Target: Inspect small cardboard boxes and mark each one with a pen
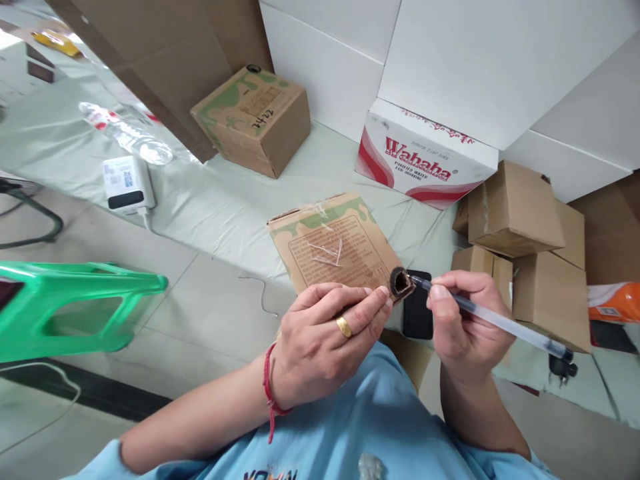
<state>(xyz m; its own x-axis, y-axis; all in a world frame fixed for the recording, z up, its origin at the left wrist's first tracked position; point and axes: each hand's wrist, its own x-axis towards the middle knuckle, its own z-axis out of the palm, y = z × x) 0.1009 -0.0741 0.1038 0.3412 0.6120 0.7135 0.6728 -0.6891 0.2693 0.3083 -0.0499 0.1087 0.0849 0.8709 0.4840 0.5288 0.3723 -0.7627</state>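
Held box (357, 243) matt cardboard, rough at dark corner (394, 280); pen (493, 321) smooth translucent plastic; ring (344, 327) shiny metal; bracelet (269, 383) cord; shirt (350, 427) matt cloth; stool (137, 287) glossy plastic; table cover (200, 207) creased

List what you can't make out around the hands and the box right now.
All in the head view:
- Box: near edge covered by the left hand; fine print too small to read.
- Pen: tip too small to tell whether it touches the dark rim.
- Black device: partly behind the pen.
- Green stool: cut off by the left edge.
- Shirt lettering: cut off by the bottom edge.
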